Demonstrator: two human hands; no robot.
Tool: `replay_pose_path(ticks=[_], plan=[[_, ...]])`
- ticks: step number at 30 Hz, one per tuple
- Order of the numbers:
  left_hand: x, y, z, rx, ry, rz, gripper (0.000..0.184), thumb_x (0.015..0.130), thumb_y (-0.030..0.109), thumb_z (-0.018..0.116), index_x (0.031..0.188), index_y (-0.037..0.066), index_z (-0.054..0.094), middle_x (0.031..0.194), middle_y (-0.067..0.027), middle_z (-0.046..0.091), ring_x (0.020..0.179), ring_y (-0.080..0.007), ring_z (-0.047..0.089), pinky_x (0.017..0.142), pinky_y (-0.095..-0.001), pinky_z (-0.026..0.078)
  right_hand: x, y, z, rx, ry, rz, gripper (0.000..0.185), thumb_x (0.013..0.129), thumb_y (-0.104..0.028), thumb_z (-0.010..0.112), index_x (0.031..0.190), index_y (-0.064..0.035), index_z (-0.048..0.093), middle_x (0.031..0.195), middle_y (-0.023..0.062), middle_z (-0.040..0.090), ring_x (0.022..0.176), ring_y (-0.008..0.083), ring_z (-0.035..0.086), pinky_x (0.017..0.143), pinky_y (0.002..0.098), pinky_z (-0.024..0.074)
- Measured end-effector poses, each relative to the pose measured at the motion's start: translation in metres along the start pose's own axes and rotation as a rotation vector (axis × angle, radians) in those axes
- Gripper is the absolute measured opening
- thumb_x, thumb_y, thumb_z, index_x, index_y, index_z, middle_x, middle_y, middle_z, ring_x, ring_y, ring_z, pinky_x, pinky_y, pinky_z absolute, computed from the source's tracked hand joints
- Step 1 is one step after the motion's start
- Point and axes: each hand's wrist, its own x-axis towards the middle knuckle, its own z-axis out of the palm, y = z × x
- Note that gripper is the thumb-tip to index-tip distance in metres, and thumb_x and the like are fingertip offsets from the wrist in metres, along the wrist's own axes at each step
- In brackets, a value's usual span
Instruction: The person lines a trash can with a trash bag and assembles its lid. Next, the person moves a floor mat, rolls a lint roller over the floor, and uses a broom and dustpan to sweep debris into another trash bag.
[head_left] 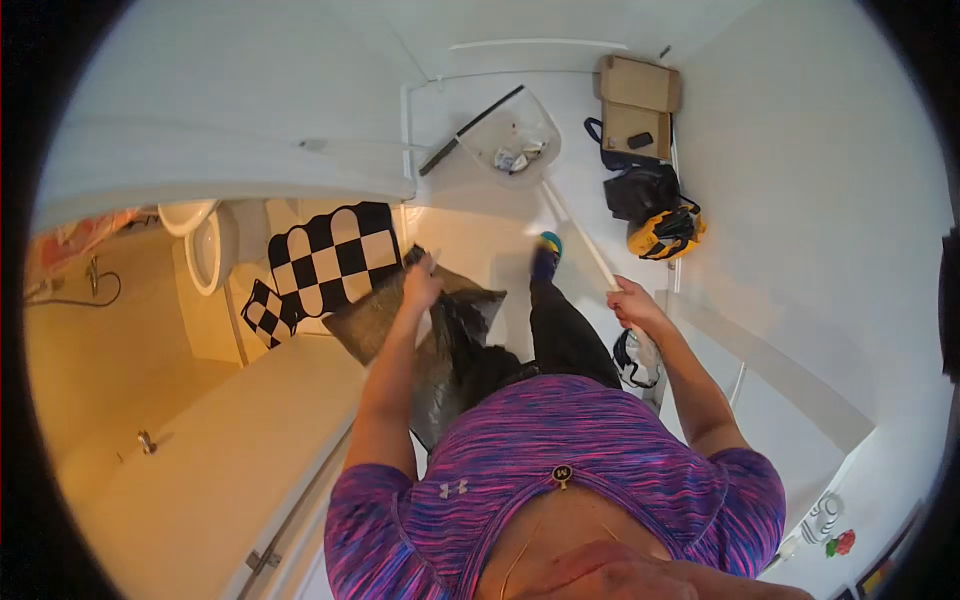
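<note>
My right hand [637,305] is wrapped round the white pole handle of a long-handled dustpan [530,125]. The pan, pale with a black front lip, lies on the white floor at the top, with crumpled scraps [518,157] inside. On the left, the fingers of my left hand [422,287] are closed on the gathered top of a dark plastic garbage bag [415,365]. The bag spreads downward beside my leg, and my forearm covers part of it. A bit of pale material shows at my left fingertips.
Along the right wall are an open cardboard box [630,105], a black bag [643,190] and a yellow-and-black bag [665,235]. A checkered mat [335,258] lies by the toilet [210,250]. A doorway edge [406,130] stands near the dustpan's lip.
</note>
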Motion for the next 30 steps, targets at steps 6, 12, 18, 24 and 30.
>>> replay_pose_path(ticks=[6,12,18,24,30], plan=[[0.131,0.099,-0.027,-0.095,0.064,0.123,0.059,0.067,0.008,0.052,0.124,0.001,0.037,0.112,-0.0202,0.052,0.099,-0.0260,0.054,0.082,-0.0302,0.041,-0.065,-0.036,-0.060,0.100,0.075,0.045,0.044,0.076,-0.008,0.046,0.120,-0.0075,0.039,0.054,-0.0027,0.039,0.037,0.0059,0.033,0.031,0.0216,0.0289],[0.210,0.166,-0.022,-0.385,0.040,0.148,0.057,0.066,0.006,0.050,0.122,-0.002,0.040,0.121,-0.0213,0.045,0.109,-0.0253,0.047,0.087,-0.0265,0.036,-0.097,-0.040,-0.075,0.179,0.093,0.087,0.053,0.078,-0.007,0.046,0.128,-0.0114,0.032,0.055,-0.0041,0.039,0.038,0.0043,0.032,0.032,0.0200,0.0265],[0.265,0.236,-0.003,-0.671,-0.009,0.119,0.055,0.069,0.001,0.048,0.122,-0.003,0.038,0.116,-0.0178,0.048,0.107,-0.0219,0.046,0.088,-0.0269,0.034,-0.126,-0.033,-0.060,0.271,0.162,0.155,0.056,0.081,-0.008,0.049,0.131,-0.0115,0.027,0.056,-0.0050,0.040,0.039,0.0040,0.032,0.034,0.0193,0.0261],[0.303,0.290,0.062,-0.694,-0.218,0.334,0.055,0.068,-0.002,0.048,0.122,-0.003,0.039,0.115,-0.0149,0.050,0.102,-0.0200,0.049,0.087,-0.0272,0.036,-0.088,-0.022,-0.011,0.168,0.219,0.069,0.058,0.081,-0.010,0.049,0.133,-0.0110,0.024,0.059,-0.0045,0.042,0.042,0.0040,0.034,0.036,0.0198,0.0279],[0.299,0.326,0.076,-0.595,-0.469,0.573,0.055,0.066,-0.003,0.047,0.120,0.002,0.044,0.112,-0.0167,0.053,0.098,-0.0166,0.053,0.081,-0.0255,0.040,0.015,-0.043,0.011,0.260,0.200,0.014,0.060,0.077,-0.011,0.050,0.132,-0.0071,0.026,0.056,-0.0040,0.039,0.042,0.0054,0.035,0.036,0.0214,0.0301]])
